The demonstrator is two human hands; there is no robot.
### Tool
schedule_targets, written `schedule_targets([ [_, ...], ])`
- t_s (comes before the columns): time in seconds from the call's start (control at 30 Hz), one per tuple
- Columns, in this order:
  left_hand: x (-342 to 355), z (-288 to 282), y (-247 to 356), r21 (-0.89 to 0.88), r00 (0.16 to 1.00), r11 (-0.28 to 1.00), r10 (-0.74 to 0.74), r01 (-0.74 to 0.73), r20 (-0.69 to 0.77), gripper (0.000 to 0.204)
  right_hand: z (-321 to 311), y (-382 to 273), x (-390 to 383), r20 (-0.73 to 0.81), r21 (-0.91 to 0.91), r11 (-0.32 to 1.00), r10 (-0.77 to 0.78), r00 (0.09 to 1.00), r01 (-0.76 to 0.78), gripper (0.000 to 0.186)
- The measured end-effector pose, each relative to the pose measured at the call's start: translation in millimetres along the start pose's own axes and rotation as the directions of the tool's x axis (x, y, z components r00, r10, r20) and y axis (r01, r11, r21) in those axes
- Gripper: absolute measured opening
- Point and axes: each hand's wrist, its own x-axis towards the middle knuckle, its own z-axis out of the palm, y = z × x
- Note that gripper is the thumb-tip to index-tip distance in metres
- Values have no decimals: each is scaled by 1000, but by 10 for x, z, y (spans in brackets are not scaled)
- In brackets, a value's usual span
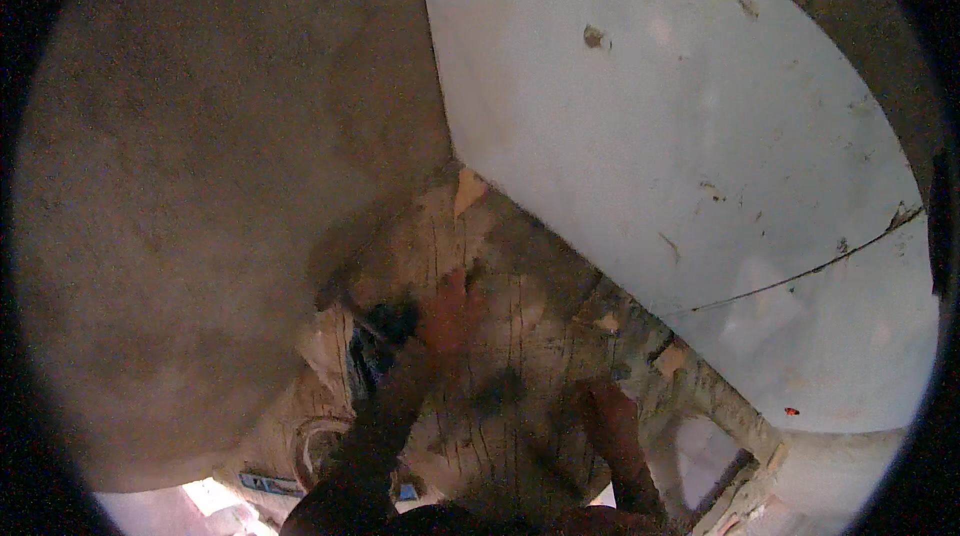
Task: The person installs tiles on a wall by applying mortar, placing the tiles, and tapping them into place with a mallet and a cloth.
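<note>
My left hand (452,314) reaches over the wooden boards (490,336) below the corner of the walls. Its fingers are dim and smeared, so their pose is unclear. Just left of it lies a dark bundle (385,334) that looks like cloth or a bag, with a thin handle-like piece (362,319) across it. Lower and to the right, my right hand (604,410) is low over the boards near their right side. The fingers there are blurred too, and I cannot make out anything in them.
A rough brown wall (200,186) rises on the left, a white panel (640,136) with a crack on the right. Small orange-brown fragments (470,190) lie along the corner. A round-rimmed container (304,451) and a blue-and-white strip (268,484) are at lower left.
</note>
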Motion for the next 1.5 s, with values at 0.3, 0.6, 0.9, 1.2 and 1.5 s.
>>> schedule_targets([
  [0.3,524,-423,313,-133,992,991,1,-18,-128,51,133,152,107,-94,10,987,-160,983,161,16],
  [0.6,622,-506,128,151,940,978,185,-147,-286,54,58,76,136,1,45,998,-39,999,39,15],
  [0.9,832,-497,144,118,974,982,167,-149,-153,54,60,48,211,-3,120,992,30,1000,-29,14],
  [1.2,853,-465,177,-7,994,995,97,-97,-47,54,163,95,267,18,98,994,-40,999,39,16],
  [1.5,1037,-538,208,-96,994,995,31,-21,107,54,325,110,245,-16,95,985,-146,989,147,16],
])
